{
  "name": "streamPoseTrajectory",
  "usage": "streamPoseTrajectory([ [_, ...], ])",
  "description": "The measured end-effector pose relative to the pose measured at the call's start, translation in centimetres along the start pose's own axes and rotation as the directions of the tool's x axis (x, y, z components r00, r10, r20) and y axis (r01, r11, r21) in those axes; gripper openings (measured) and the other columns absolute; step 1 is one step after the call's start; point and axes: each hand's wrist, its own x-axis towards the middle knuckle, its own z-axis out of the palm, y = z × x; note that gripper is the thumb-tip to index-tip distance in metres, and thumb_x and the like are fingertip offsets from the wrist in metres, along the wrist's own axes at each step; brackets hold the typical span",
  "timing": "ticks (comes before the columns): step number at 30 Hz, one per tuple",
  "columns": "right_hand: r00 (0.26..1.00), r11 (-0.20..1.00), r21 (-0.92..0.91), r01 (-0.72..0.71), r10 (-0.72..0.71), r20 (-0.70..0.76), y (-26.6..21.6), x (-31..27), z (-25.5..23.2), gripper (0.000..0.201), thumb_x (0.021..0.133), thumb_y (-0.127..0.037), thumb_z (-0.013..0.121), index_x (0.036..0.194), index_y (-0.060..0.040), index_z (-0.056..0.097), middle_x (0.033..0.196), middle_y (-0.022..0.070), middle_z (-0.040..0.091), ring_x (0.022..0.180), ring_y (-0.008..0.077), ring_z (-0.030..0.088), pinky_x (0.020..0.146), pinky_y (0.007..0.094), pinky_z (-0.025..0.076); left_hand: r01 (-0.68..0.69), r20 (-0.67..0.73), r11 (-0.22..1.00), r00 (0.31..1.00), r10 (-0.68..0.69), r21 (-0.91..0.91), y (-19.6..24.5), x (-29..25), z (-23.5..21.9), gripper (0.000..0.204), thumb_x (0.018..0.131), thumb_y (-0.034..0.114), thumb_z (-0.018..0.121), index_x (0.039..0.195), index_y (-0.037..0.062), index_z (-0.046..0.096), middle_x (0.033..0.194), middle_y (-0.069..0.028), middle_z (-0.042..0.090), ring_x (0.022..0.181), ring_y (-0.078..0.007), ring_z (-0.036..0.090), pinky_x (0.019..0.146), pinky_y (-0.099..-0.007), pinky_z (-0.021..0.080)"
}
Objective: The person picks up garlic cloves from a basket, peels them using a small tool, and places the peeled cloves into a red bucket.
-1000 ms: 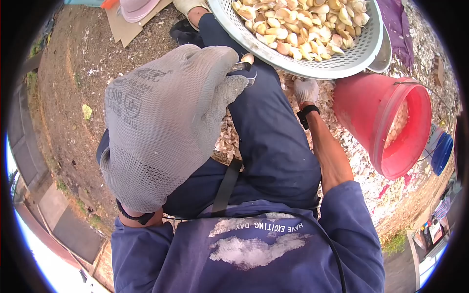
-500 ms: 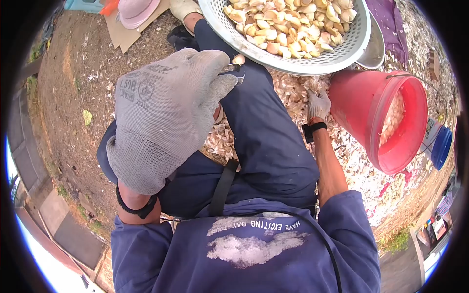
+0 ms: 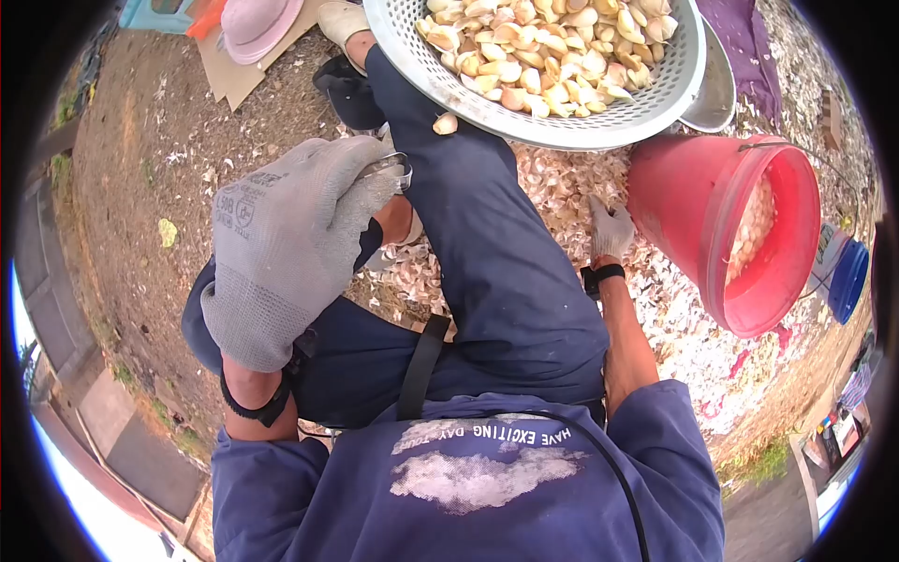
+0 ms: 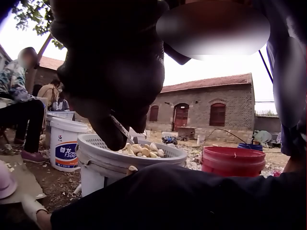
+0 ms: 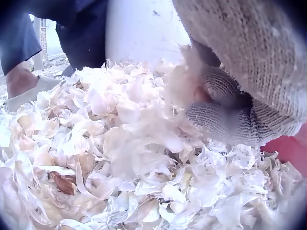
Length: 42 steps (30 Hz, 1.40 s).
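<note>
My left hand (image 3: 290, 244), in a grey glove, grips a small metal blade (image 3: 405, 173) above the left thigh. In the left wrist view that hand is dark against the sky, with the blade (image 4: 121, 127) jutting below its fingers. A single garlic clove (image 3: 446, 124) lies on the trouser leg by the rim of a perforated basket (image 3: 524, 131), which is heaped with garlic cloves (image 3: 552, 56). Down in a pile of garlic skins (image 5: 120, 153), my gloved right hand (image 5: 240, 96) has its fingers curled on some pale skins (image 5: 184, 79); the palm is hidden.
A red bucket (image 3: 674, 225) holding pale cloves stands right of my right hand. Beside it is a blue-lidded bucket (image 3: 847, 281). A metal bowl (image 3: 716, 84) shows behind the basket. At the far left lie a pink hat (image 3: 257, 23) and cardboard (image 3: 229, 80). Other people sit farther off.
My left hand has drawn back with the blade, away from the clove on the knee toward my body. My right hand has shifted slightly toward my body and the red bucket, among the skins.
</note>
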Motion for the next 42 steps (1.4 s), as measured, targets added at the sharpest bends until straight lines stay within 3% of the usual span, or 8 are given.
streamPoseTrajectory([
  [9,0.994,0.987,0.117,0.107,-0.110,0.019,2.4,1.4,1.5,0.045,0.091,-0.036,0.080,0.119,0.0002,0.079,0.102,0.0144,0.081,0.089,0.0227,0.073,0.083,0.0361,0.056,0.031,0.024,0.999,0.999,-0.031,-0.019,0.0,-0.9,0.0,0.025,0.093,0.018,0.078,0.116,0.0093,0.078,0.105,-0.0145,0.077,0.092,-0.0330,0.076,0.080,-0.0390,0.059],
  [12,0.969,0.954,-0.259,0.153,-0.095,0.227,2.1,0.8,1.2,0.057,0.085,-0.034,0.074,0.133,-0.0038,0.069,0.115,0.0276,0.075,0.111,0.0453,0.071,0.096,0.0478,0.055,0.084,0.046,0.996,0.996,-0.082,-0.036,0.3,-1.4,0.2,0.024,0.094,0.018,0.077,0.116,0.0091,0.079,0.106,-0.0143,0.078,0.092,-0.0322,0.077,0.080,-0.0386,0.059],
  [23,0.885,0.768,-0.447,0.459,-0.441,0.150,-2.9,-0.9,-3.0,0.061,0.093,-0.024,0.073,0.148,-0.0028,0.057,0.137,0.0274,0.066,0.123,0.0463,0.065,0.105,0.0515,0.053,0.116,0.036,0.990,0.993,-0.113,-0.083,-0.1,-2.4,0.2,0.023,0.095,0.020,0.077,0.115,0.0084,0.079,0.105,-0.0132,0.078,0.093,-0.0311,0.077,0.081,-0.0380,0.059],
  [25,0.852,0.754,-0.400,0.521,-0.485,0.195,-2.2,-0.1,-1.9,0.060,0.092,-0.021,0.074,0.147,-0.0031,0.058,0.137,0.0274,0.066,0.127,0.0442,0.063,0.107,0.0509,0.051,0.091,0.066,0.995,0.994,-0.089,-0.027,0.0,-2.5,-0.8,0.024,0.095,0.021,0.077,0.116,0.0089,0.079,0.105,-0.0129,0.078,0.093,-0.0309,0.077,0.081,-0.0373,0.059],
  [27,0.918,0.796,-0.502,0.339,-0.162,0.363,-2.8,-1.0,-1.9,0.058,0.091,-0.019,0.074,0.144,-0.0007,0.059,0.135,0.0276,0.067,0.129,0.0440,0.061,0.110,0.0500,0.049,0.150,0.052,0.987,0.988,-0.147,-0.055,-0.1,-3.0,-2.0,0.025,0.095,0.022,0.077,0.117,0.0093,0.079,0.105,-0.0130,0.079,0.093,-0.0304,0.077,0.081,-0.0364,0.060],
  [29,0.862,0.726,-0.466,0.507,-0.440,0.252,-0.3,-1.8,-1.6,0.056,0.090,-0.018,0.075,0.141,0.0001,0.060,0.132,0.0277,0.068,0.126,0.0448,0.062,0.108,0.0502,0.050,0.159,-0.033,0.987,0.987,-0.160,-0.032,-0.5,-4.2,-2.6,0.026,0.095,0.023,0.077,0.117,0.0093,0.078,0.105,-0.0129,0.078,0.092,-0.0307,0.077,0.080,-0.0370,0.060],
  [34,0.841,0.742,-0.400,0.539,-0.503,0.199,-4.7,-4.2,-4.4,0.054,0.090,-0.010,0.075,0.141,-0.0003,0.060,0.141,0.0261,0.063,0.126,0.0461,0.062,0.106,0.0509,0.050,0.207,-0.063,0.974,0.975,-0.213,-0.086,-1.1,-6.9,-4.3,0.025,0.095,0.023,0.077,0.116,0.0089,0.078,0.102,-0.0112,0.079,0.089,-0.0290,0.078,0.078,-0.0369,0.060],
  [42,0.593,0.525,-0.291,0.800,-0.766,0.248,-9.5,-6.0,-5.3,0.016,0.097,-0.010,0.069,0.111,-0.0071,0.077,0.102,0.0163,0.075,0.095,0.0386,0.072,0.084,0.0466,0.058,0.200,-0.234,0.965,0.943,-0.237,-0.171,-1.4,-9.2,-5.4,0.023,0.091,0.018,0.080,0.113,0.0090,0.079,0.094,-0.0101,0.077,0.078,-0.0279,0.075,0.068,-0.0359,0.057],
])
